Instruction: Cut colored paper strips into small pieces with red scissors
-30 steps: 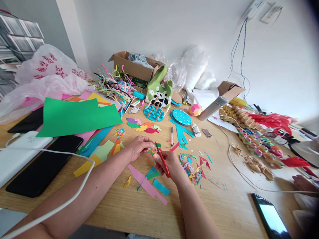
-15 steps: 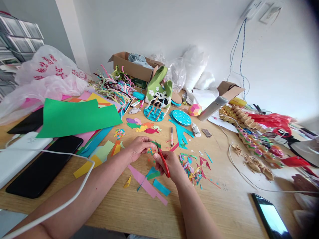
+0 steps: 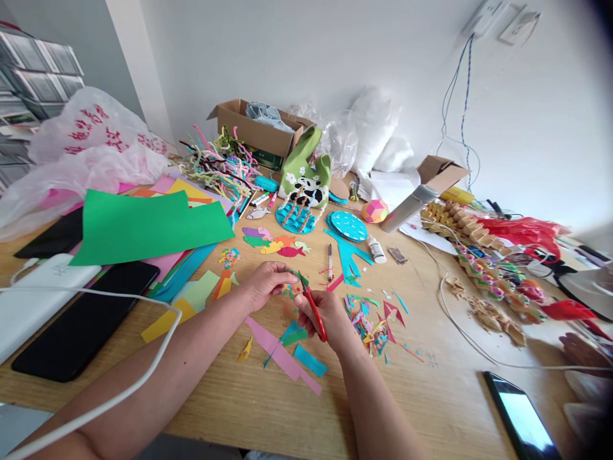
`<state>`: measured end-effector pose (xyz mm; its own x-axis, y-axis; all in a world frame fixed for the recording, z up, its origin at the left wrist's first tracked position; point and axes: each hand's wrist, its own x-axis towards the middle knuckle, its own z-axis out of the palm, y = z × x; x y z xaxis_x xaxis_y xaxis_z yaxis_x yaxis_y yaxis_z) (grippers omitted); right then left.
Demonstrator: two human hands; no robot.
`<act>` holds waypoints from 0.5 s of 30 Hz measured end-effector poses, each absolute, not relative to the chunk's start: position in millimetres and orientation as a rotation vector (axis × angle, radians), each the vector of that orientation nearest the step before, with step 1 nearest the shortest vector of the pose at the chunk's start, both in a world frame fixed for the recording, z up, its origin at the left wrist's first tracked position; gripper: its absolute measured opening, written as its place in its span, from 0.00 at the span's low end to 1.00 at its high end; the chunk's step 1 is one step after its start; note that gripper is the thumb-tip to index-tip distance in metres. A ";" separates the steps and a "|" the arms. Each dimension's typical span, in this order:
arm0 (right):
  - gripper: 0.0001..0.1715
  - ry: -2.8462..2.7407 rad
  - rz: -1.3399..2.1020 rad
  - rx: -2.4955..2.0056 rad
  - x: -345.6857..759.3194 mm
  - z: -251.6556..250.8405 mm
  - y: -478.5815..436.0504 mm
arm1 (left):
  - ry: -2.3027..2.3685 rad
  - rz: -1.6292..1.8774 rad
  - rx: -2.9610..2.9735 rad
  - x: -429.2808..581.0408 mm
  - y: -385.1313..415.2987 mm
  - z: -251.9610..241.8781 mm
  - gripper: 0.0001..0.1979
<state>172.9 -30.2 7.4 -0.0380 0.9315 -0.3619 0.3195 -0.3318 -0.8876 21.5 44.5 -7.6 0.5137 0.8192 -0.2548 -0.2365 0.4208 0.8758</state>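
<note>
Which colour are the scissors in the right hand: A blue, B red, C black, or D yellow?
B: the right hand grips scissors with red handles, their blades at the small paper piece pinched in the left hand.

Red-handled scissors (image 3: 313, 311); multicoloured speckled paper scrap (image 3: 290, 291); green sheet (image 3: 143, 225); pink strip (image 3: 282, 354); black-white panda bag (image 3: 309, 182).
</note>
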 end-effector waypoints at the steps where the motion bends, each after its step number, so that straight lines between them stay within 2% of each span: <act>1: 0.27 -1.329 1.386 -1.673 172.8 7.5 -30.2 | 0.766 0.755 0.888 21.4 44.7 -7.6 0.09; 15: 0.28 -1.314 1.383 -1.700 170.7 11.0 -30.1 | 0.706 0.739 0.844 22.8 41.9 -8.3 0.08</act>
